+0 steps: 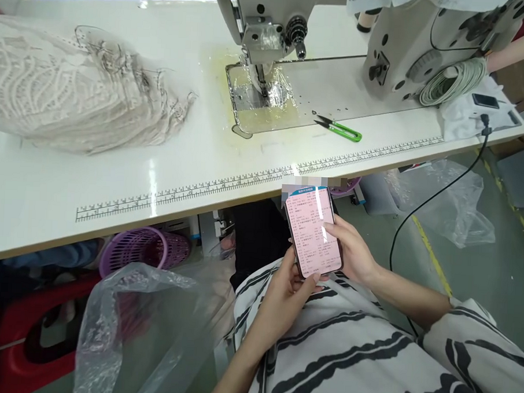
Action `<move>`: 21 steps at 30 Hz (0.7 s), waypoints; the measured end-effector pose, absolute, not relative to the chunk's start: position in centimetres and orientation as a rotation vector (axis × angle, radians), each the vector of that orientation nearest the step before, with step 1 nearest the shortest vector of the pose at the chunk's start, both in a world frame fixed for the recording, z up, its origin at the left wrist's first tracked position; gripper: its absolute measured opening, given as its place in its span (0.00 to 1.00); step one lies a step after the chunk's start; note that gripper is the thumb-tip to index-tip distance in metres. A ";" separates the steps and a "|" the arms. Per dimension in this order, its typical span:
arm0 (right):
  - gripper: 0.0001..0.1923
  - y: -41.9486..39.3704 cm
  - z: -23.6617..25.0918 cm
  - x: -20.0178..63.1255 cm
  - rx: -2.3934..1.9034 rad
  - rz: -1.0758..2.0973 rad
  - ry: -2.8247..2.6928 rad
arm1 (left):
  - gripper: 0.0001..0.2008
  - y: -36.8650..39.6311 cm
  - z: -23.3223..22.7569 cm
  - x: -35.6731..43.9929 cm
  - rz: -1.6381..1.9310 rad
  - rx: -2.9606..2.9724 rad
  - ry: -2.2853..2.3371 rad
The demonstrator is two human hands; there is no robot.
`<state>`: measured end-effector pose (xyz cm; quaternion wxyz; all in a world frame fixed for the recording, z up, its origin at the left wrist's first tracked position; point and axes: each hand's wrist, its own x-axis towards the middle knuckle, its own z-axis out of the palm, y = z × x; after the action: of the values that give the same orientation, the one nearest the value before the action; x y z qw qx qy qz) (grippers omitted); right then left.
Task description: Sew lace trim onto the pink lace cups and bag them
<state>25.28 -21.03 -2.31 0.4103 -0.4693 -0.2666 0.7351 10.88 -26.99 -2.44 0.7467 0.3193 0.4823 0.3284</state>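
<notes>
One phone (313,231) was held in both hands just below the near edge of the white sewing table (203,159), above the person's lap. Its long axis ran from the lap up toward the table, tilted a little to the left at the top, and its lit pink screen faced the camera. The text on the screen was too small to read, and a blurred patch covered the area just above its top edge.

The left hand (286,290) cupped the phone's lower left corner from beneath, fingers curled and the thumb resting by the bottom edge. The right hand (350,252) wrapped the phone's right side, its thumb lying across the screen. Both wore striped black-and-white sleeves.

On the table beyond the phone stood one sewing machine (295,24), its top cut off by the frame. One pair of green-handled thread snips (339,129) lay to the right of the needle. One heap of pale lace fabric (79,90) sat far to the left, running past the frame edge. One printed ruler strip (263,176) followed the table's near edge.

Under the table, left of the phone, one purple basket (142,249) was partly hidden behind a clear plastic bag (139,324). A second clear bag (453,199) lay on the floor to the right.
</notes>
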 end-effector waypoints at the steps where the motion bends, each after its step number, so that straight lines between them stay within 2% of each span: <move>1: 0.21 -21.1 -2.3 25.3 -1.180 1.851 -0.668 | 0.31 -27.0 -2.5 10.9 0.721 0.703 1.070; 4: 0.21 -21.2 -2.4 25.2 -1.157 1.850 -0.661 | 0.30 -27.0 -2.6 10.9 0.707 0.737 1.083; 9: 0.22 -20.2 -1.8 26.2 -1.092 1.860 -0.540 | 0.42 -26.9 -2.5 10.8 0.671 0.750 1.081; 14: 0.23 -16.9 0.1 29.8 -1.019 1.730 -0.337 | 0.41 -26.5 -1.9 10.6 0.597 0.725 1.147; 18: 0.18 -14.5 1.0 32.9 -0.876 1.622 -0.237 | 0.45 -26.2 -2.0 10.7 0.558 0.711 1.185; 21: 0.20 -13.2 1.0 34.4 -0.794 1.588 -0.266 | 0.48 -26.3 -2.6 10.8 0.553 0.720 1.218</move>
<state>34.42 -13.23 1.00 0.6235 -0.3457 -0.1157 0.6916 10.78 -26.28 -2.57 0.7251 0.3266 0.5520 0.2507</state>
